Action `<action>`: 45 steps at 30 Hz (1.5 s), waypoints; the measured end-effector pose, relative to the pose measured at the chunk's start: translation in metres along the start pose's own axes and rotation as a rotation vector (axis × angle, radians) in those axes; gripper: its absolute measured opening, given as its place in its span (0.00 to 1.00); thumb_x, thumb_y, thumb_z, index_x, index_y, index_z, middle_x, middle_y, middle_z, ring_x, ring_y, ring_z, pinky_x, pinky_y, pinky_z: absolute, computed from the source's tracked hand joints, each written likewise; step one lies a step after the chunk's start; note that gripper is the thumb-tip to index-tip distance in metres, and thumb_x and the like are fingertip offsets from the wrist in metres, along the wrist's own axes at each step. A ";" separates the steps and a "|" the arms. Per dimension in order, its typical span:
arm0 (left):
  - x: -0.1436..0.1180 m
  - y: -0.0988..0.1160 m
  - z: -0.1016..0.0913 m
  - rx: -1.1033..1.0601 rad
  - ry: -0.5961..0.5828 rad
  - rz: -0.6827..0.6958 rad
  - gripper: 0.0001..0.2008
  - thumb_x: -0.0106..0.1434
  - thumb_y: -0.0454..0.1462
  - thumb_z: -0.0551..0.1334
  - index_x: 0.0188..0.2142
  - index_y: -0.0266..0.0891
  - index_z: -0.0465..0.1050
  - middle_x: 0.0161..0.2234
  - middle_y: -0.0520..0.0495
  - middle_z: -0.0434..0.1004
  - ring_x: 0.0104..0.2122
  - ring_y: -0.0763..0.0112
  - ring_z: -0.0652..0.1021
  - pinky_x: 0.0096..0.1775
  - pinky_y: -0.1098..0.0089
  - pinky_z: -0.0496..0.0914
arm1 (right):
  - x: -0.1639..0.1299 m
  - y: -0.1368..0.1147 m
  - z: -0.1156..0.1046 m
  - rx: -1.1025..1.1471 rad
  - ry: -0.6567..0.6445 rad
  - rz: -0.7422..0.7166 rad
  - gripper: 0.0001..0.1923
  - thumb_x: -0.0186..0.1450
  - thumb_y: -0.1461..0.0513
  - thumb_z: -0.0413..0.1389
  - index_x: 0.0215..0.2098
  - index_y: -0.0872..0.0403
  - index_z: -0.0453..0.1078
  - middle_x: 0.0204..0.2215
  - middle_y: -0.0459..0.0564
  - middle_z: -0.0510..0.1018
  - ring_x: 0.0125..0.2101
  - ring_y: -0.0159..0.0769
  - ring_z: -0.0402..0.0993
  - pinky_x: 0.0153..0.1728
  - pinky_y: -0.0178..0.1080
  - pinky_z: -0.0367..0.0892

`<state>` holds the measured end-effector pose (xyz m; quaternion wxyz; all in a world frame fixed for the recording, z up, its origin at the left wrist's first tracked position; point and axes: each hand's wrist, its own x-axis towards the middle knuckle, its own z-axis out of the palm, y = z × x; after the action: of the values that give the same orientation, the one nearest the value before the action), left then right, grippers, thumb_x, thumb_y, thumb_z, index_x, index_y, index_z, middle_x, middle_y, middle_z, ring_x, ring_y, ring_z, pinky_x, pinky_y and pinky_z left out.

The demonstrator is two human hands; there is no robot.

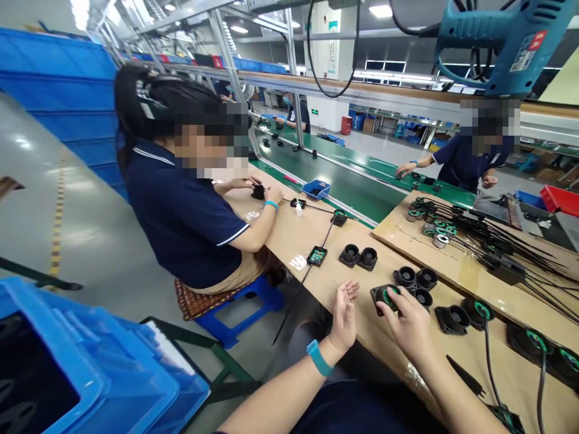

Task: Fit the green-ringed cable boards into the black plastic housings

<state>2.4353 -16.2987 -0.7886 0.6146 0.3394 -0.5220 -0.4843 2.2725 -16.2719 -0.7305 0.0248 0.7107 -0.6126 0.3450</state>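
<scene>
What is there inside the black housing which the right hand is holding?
A green part shows inside the black housing. The right hand covers some of it, and whatever lies beneath the green part cannot be seen.

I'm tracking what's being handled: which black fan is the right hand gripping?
The green-topped fan in the right hand; the three fans clustered beside it show black tops.

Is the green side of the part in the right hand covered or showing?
Partly showing: green is visible on the black part, while the right hand covers some.
</scene>
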 end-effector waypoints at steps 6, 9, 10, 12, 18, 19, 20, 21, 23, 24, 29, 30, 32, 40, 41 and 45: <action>-0.034 0.017 -0.008 -0.026 0.010 -0.172 0.34 0.69 0.59 0.46 0.62 0.37 0.57 0.60 0.29 0.65 0.60 0.53 0.71 0.62 0.48 0.64 | 0.002 0.003 0.013 -0.038 -0.170 0.072 0.15 0.67 0.56 0.57 0.46 0.55 0.79 0.45 0.62 0.81 0.42 0.51 0.81 0.45 0.52 0.78; -0.040 0.036 0.005 -0.116 -0.172 -0.226 0.44 0.59 0.62 0.62 0.64 0.39 0.56 0.63 0.29 0.63 0.63 0.47 0.67 0.64 0.45 0.61 | 0.023 -0.020 -0.008 0.035 -0.114 0.053 0.16 0.67 0.55 0.57 0.47 0.54 0.79 0.47 0.61 0.80 0.44 0.51 0.80 0.48 0.51 0.77; -0.037 0.043 0.014 -0.158 -0.242 -0.222 0.47 0.54 0.60 0.68 0.64 0.40 0.56 0.64 0.30 0.63 0.63 0.45 0.66 0.64 0.44 0.60 | 0.035 -0.034 -0.019 0.076 -0.074 0.035 0.17 0.67 0.53 0.57 0.48 0.53 0.79 0.47 0.60 0.80 0.44 0.50 0.80 0.47 0.50 0.77; -0.027 0.057 0.034 -0.264 -0.345 -0.207 0.51 0.44 0.53 0.77 0.63 0.43 0.59 0.63 0.33 0.65 0.63 0.43 0.66 0.65 0.44 0.60 | 0.066 -0.064 -0.043 0.152 -0.003 0.002 0.18 0.66 0.50 0.59 0.48 0.51 0.79 0.44 0.57 0.81 0.42 0.48 0.80 0.45 0.48 0.77; 0.014 0.087 0.047 -0.451 -0.299 -0.533 0.29 0.51 0.48 0.75 0.45 0.38 0.67 0.38 0.40 0.80 0.38 0.53 0.83 0.44 0.52 0.76 | 0.190 -0.108 -0.033 0.201 0.002 0.056 0.20 0.62 0.49 0.61 0.45 0.53 0.78 0.37 0.52 0.83 0.37 0.45 0.79 0.42 0.45 0.74; 0.022 0.090 0.035 -0.448 -0.268 -0.581 0.29 0.53 0.49 0.74 0.46 0.39 0.65 0.35 0.43 0.79 0.33 0.57 0.83 0.39 0.55 0.76 | 0.209 -0.103 -0.019 0.185 -0.014 0.094 0.21 0.63 0.49 0.61 0.47 0.53 0.77 0.38 0.53 0.83 0.38 0.45 0.79 0.42 0.45 0.74; 0.031 0.092 0.018 -0.429 -0.236 -0.604 0.29 0.55 0.49 0.72 0.48 0.39 0.62 0.34 0.45 0.78 0.30 0.60 0.82 0.36 0.58 0.76 | 0.225 -0.097 -0.003 0.146 -0.051 0.141 0.21 0.63 0.50 0.61 0.48 0.54 0.76 0.39 0.53 0.83 0.40 0.45 0.79 0.43 0.44 0.73; 0.040 0.092 0.000 -0.391 -0.203 -0.608 0.30 0.56 0.49 0.71 0.50 0.40 0.61 0.34 0.47 0.78 0.28 0.63 0.81 0.35 0.59 0.76 | 0.239 -0.089 0.013 0.089 -0.105 0.192 0.21 0.64 0.51 0.60 0.49 0.55 0.76 0.40 0.54 0.82 0.42 0.45 0.79 0.44 0.43 0.73; 0.059 0.087 -0.039 -0.252 -0.136 -0.576 0.32 0.55 0.49 0.71 0.52 0.41 0.59 0.35 0.48 0.76 0.29 0.66 0.80 0.34 0.61 0.76 | 0.256 -0.075 0.044 -0.041 -0.233 0.287 0.18 0.65 0.55 0.58 0.49 0.57 0.76 0.42 0.58 0.82 0.44 0.45 0.78 0.45 0.41 0.72; 0.068 0.082 -0.056 -0.147 -0.116 -0.558 0.33 0.53 0.48 0.72 0.52 0.41 0.59 0.37 0.48 0.75 0.31 0.66 0.79 0.35 0.60 0.76 | 0.259 -0.068 0.057 -0.093 -0.288 0.325 0.16 0.65 0.57 0.58 0.47 0.59 0.76 0.43 0.60 0.82 0.44 0.46 0.78 0.44 0.41 0.71; 0.091 0.036 -0.098 0.644 -0.190 -0.342 0.41 0.39 0.35 0.75 0.52 0.39 0.61 0.46 0.42 0.71 0.48 0.52 0.76 0.51 0.52 0.72 | 0.247 -0.056 0.109 -0.137 -0.415 0.409 0.08 0.63 0.66 0.58 0.38 0.62 0.78 0.38 0.62 0.82 0.36 0.42 0.79 0.37 0.38 0.70; 0.092 0.027 -0.100 0.769 -0.204 -0.270 0.39 0.40 0.33 0.73 0.52 0.39 0.61 0.48 0.40 0.70 0.51 0.50 0.74 0.53 0.51 0.70 | 0.246 -0.056 0.116 -0.135 -0.426 0.404 0.08 0.63 0.65 0.57 0.38 0.61 0.78 0.37 0.61 0.83 0.35 0.41 0.78 0.36 0.37 0.70; 0.094 0.012 -0.103 0.925 -0.211 -0.160 0.34 0.46 0.31 0.68 0.53 0.37 0.59 0.51 0.37 0.68 0.53 0.49 0.73 0.55 0.51 0.69 | 0.246 -0.052 0.124 -0.135 -0.429 0.368 0.10 0.66 0.61 0.56 0.40 0.58 0.78 0.38 0.56 0.83 0.37 0.39 0.78 0.38 0.36 0.69; 0.154 -0.002 -0.141 1.082 -0.249 -0.164 0.27 0.52 0.38 0.62 0.52 0.32 0.63 0.49 0.33 0.72 0.53 0.47 0.74 0.56 0.51 0.68 | 0.244 0.058 0.020 -0.440 -0.376 0.303 0.17 0.69 0.63 0.49 0.52 0.58 0.73 0.55 0.63 0.73 0.57 0.46 0.65 0.58 0.46 0.54; 0.161 0.000 -0.147 1.098 -0.246 -0.165 0.27 0.52 0.39 0.62 0.52 0.32 0.65 0.50 0.33 0.72 0.54 0.46 0.74 0.57 0.51 0.67 | 0.239 0.079 0.000 -0.501 -0.369 0.339 0.17 0.70 0.63 0.49 0.52 0.61 0.73 0.56 0.66 0.72 0.59 0.49 0.63 0.59 0.50 0.52; 0.173 0.015 -0.161 1.006 -0.240 -0.232 0.31 0.50 0.44 0.65 0.53 0.34 0.69 0.49 0.36 0.75 0.52 0.48 0.76 0.55 0.54 0.69 | 0.212 0.150 -0.050 -0.660 -0.383 0.455 0.22 0.69 0.57 0.54 0.52 0.67 0.71 0.54 0.75 0.71 0.58 0.58 0.63 0.58 0.56 0.50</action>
<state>2.5929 -16.4725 -0.7565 0.2540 0.5902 -0.7155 -0.2744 2.1186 -16.4679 -0.6403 0.0601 0.5628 -0.8243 -0.0102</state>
